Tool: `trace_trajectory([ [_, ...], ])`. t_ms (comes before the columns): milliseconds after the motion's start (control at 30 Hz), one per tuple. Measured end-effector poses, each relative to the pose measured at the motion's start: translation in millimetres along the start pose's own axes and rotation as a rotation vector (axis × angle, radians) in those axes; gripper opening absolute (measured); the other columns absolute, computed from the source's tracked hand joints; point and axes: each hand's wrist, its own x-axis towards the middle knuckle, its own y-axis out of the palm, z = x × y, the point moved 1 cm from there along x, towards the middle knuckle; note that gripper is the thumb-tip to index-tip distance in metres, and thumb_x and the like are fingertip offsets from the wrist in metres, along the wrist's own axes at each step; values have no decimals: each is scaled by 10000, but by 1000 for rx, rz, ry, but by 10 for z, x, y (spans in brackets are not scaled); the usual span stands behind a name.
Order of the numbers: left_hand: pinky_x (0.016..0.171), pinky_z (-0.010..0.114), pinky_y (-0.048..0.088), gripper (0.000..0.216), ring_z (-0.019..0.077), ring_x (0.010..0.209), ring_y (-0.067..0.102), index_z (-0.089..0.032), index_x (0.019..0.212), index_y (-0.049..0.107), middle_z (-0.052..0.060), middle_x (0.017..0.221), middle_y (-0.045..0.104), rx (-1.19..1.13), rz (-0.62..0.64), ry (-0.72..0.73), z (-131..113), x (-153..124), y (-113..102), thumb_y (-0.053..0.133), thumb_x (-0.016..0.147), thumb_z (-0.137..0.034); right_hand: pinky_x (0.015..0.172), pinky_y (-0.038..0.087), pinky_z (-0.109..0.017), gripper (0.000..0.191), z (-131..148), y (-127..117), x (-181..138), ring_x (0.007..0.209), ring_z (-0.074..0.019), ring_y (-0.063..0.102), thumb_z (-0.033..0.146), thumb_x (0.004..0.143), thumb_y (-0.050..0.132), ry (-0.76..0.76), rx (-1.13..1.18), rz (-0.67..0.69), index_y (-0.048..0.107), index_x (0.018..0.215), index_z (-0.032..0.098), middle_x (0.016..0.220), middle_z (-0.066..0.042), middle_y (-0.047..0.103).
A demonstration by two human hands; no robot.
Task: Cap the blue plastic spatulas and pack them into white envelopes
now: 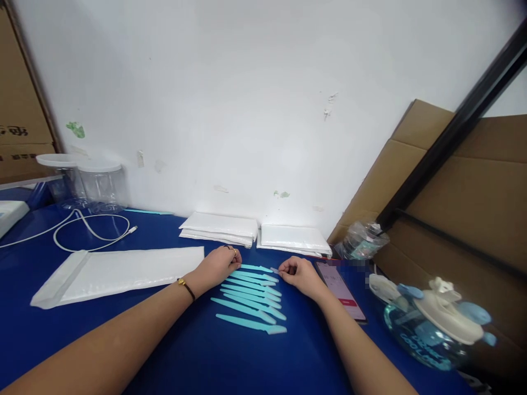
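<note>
Several teal eyebrow razors (246,322) with pale clear caps lie in a rough column on the blue table, handles to the left and blade ends to the right. At the far end of the column is one more eyebrow razor (256,268). My left hand (218,267) is closed in a pinch at its handle end. The closed fingertips of my right hand (302,276) pinch its pale cap (275,270) at the other end. A white padded envelope (132,273) lies flat beside my left hand.
Two stacks of white envelopes (218,224) (293,237) lie against the wall. Right of my right hand are a phone (340,291) and a clear water bottle (432,329). Lidded clear jars (105,186), a white cable (93,215) and another teal razor (148,212) are at the back left.
</note>
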Motion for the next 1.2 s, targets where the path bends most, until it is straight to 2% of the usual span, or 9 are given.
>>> trace_trajectory([
  [200, 630, 235, 395, 175, 170, 772, 565, -207, 784, 634, 22, 794, 635, 15, 9, -15, -39, -22, -46, 488, 789, -304, 512, 392, -198, 102, 46, -9, -20, 566, -110, 529, 242, 682, 595, 35, 2, 5, 665, 709, 173, 648, -1, 624],
  [367, 608, 230, 394, 179, 163, 729, 563, -212, 776, 624, 15, 772, 635, 0, 41, -27, -48, -32, -82, 471, 785, -304, 534, 409, -205, 93, 37, -17, -28, 592, -121, 548, 237, 660, 607, 54, -56, -22, 663, 698, 172, 673, -10, 632],
  [567, 610, 230, 395, 198, 165, 726, 560, -207, 789, 633, 22, 774, 634, -6, 40, -7, -66, -37, -79, 468, 789, -317, 574, 416, -235, 53, 132, 51, -5, 631, -138, 552, 211, 665, 611, -57, -163, -58, 656, 674, 185, 715, -24, 611],
  [867, 627, 228, 404, 186, 156, 726, 566, -203, 804, 646, 20, 794, 637, -43, 80, 9, -87, -1, -21, 488, 790, -300, 568, 413, -226, 104, 140, 123, 5, 633, -134, 563, 256, 750, 592, -5, 55, 38, 674, 743, 192, 698, -3, 640],
  [1000, 704, 250, 419, 215, 174, 806, 574, -203, 861, 641, 30, 864, 641, -17, 79, 34, -90, -8, -5, 469, 816, -325, 620, 433, -250, 161, 174, 96, -6, 674, -144, 565, 308, 782, 577, -23, 19, 43, 685, 785, 189, 765, -22, 631],
  [1067, 823, 279, 405, 338, 209, 983, 537, -193, 1024, 606, 63, 1035, 614, 13, 70, 84, -128, -51, -35, 479, 814, -425, 736, 452, -289, 294, 233, 51, -49, 835, -178, 571, 381, 772, 597, -70, 5, 61, 655, 998, 201, 949, -54, 619],
  [1100, 886, 300, 381, 465, 232, 1081, 488, -188, 1130, 555, 83, 1146, 569, 29, 88, 115, -158, -81, -56, 501, 786, -496, 823, 439, -322, 460, 271, 31, -80, 967, -208, 543, 426, 740, 627, -99, 3, 88, 584, 1144, 212, 1091, -75, 577],
  [1167, 971, 348, 322, 783, 278, 1210, 375, -184, 1287, 416, 119, 1312, 442, 75, 179, 168, -237, -145, -103, 575, 662, -628, 979, 345, -401, 874, 360, 11, -155, 1211, -272, 377, 508, 626, 705, -149, -11, 191, 335, 1367, 230, 1348, -109, 391],
  [1200, 987, 369, 305, 912, 298, 1231, 344, -187, 1318, 373, 132, 1346, 400, 108, 236, 189, -282, -176, -125, 615, 581, -667, 1025, 285, -436, 1028, 409, 12, -195, 1278, -297, 280, 533, 567, 733, -163, -32, 256, 227, 1411, 232, 1417, -117, 292],
])
